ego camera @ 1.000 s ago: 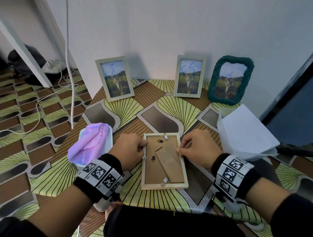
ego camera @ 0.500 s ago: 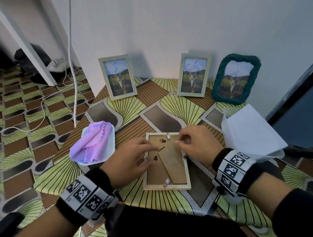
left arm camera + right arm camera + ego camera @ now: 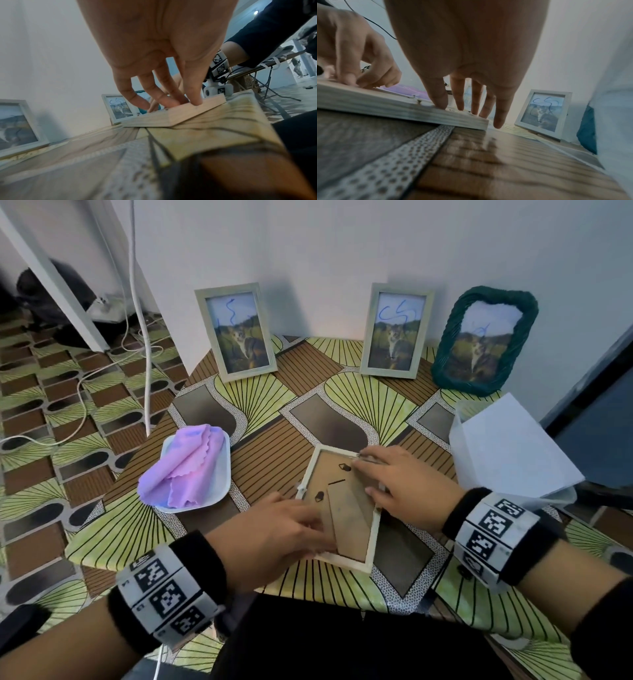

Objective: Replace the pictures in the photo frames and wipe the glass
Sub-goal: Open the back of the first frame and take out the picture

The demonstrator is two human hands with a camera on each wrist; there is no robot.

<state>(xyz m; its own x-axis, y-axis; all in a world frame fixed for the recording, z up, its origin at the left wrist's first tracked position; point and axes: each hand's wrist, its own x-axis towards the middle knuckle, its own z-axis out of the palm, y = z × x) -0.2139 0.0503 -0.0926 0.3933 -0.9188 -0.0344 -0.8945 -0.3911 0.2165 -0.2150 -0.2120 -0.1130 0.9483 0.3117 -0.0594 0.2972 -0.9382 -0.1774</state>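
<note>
Pale wood frame [image 3: 372, 546] is lying face-down at the table's [image 3: 325, 583] six o'clock, long axis running twelve to six. I'm resting my left hand [image 3: 277, 537], fingers extended, on its backing from eight o'clock, while my right hand [image 3: 400, 487], fingers straight, is pressing the one o'clock corner. Three more frames are standing at twelve; one cloth [image 3: 185, 470] at nine.

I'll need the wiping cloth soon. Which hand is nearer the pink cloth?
Left. The left hand rests on the near left part of the face-down frame, just right of the pink cloth; the right hand lies across the frame's far right side.
</note>
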